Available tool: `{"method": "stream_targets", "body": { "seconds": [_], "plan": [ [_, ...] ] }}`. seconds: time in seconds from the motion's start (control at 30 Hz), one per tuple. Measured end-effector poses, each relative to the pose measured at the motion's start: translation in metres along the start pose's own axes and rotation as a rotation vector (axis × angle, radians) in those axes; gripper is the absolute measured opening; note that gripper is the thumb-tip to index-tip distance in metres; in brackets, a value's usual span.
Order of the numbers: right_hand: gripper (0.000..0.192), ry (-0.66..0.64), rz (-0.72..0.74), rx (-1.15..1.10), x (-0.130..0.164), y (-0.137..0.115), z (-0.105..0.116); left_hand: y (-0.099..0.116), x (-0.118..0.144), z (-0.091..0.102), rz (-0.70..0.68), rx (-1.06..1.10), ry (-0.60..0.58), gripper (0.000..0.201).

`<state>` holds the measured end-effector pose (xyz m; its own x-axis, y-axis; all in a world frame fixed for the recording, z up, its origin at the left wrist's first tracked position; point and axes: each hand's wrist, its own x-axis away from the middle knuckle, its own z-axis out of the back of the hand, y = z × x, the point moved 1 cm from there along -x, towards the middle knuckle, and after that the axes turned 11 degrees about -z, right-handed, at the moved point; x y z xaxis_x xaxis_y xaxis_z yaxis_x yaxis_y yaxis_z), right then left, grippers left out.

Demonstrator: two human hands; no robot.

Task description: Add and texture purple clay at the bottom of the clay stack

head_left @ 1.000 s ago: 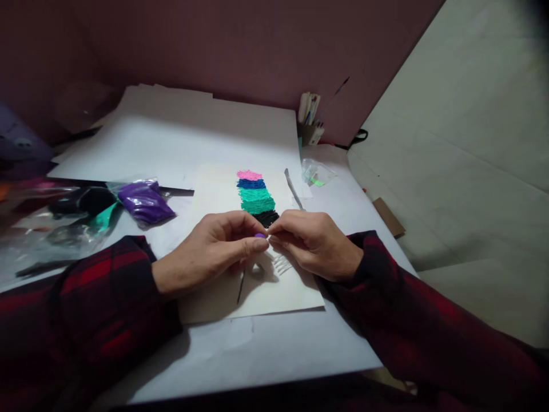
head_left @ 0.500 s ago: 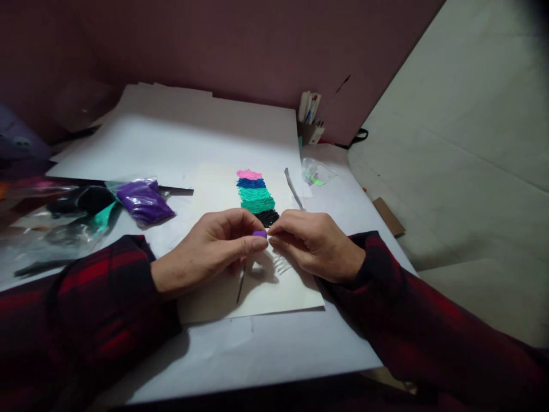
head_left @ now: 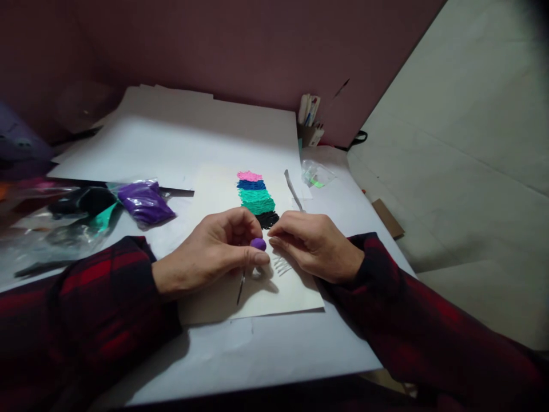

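A small purple ball of clay (head_left: 258,244) is held in my left hand (head_left: 214,246), between the thumb and the curled fingers. Just to the right, my right hand (head_left: 315,243) is pinched, thumb against forefinger; anything between those tips is too small to make out. Both hands hover over a cream sheet (head_left: 214,306). On it lies a banded strip of clay strands (head_left: 257,199) in pink, blue, greens and black. Several white strands (head_left: 283,265) show beneath my right hand. A thin dark tool (head_left: 241,289) slants below my left hand; its upper end is hidden.
A plastic-wrapped purple clay packet (head_left: 148,203) and other clear bags (head_left: 81,220) lie at left. Large white sheets (head_left: 184,131) cover the back. A grey strip (head_left: 293,190), a small clear bag (head_left: 317,173) and a pen holder (head_left: 309,117) are at right.
My left thumb has dropped lower, so more of the purple clay ball shows. It has come slightly away from my right fingertips. My right hand has hardly moved.
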<state>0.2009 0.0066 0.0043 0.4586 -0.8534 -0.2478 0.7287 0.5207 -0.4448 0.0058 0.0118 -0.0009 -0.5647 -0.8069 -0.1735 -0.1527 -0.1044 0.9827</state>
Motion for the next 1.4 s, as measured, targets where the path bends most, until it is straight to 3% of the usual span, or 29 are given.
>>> {"method": "stream_targets", "body": {
  "seconds": [0.27,0.87,1.03,1.17,1.27,1.4],
  "plan": [
    [0.012,0.006,0.000,-0.012,-0.0007,0.0010,-0.0013,-0.0038,0.0011,0.0037,-0.033,-0.069,-0.005,0.012],
    [0.012,-0.001,0.007,-0.022,-0.0009,0.0018,-0.0022,-0.0025,0.0007,0.0031,-0.048,-0.134,-0.013,0.020],
    [0.011,-0.006,-0.011,-0.019,-0.0006,0.0016,-0.0016,-0.0002,0.0008,0.0016,-0.030,-0.053,-0.017,0.011],
    [0.012,-0.003,-0.012,-0.016,-0.0008,0.0009,-0.0006,0.0027,0.0009,-0.0003,-0.013,0.011,-0.009,0.019],
    [0.011,-0.001,-0.011,-0.025,-0.0011,0.0011,-0.0001,0.0027,0.0008,-0.0007,-0.032,-0.064,0.048,0.018],
    [0.009,0.010,-0.007,-0.038,-0.0010,0.0012,-0.0003,-0.0001,-0.0004,0.0014,-0.082,-0.105,0.230,0.016]
  ]
}}
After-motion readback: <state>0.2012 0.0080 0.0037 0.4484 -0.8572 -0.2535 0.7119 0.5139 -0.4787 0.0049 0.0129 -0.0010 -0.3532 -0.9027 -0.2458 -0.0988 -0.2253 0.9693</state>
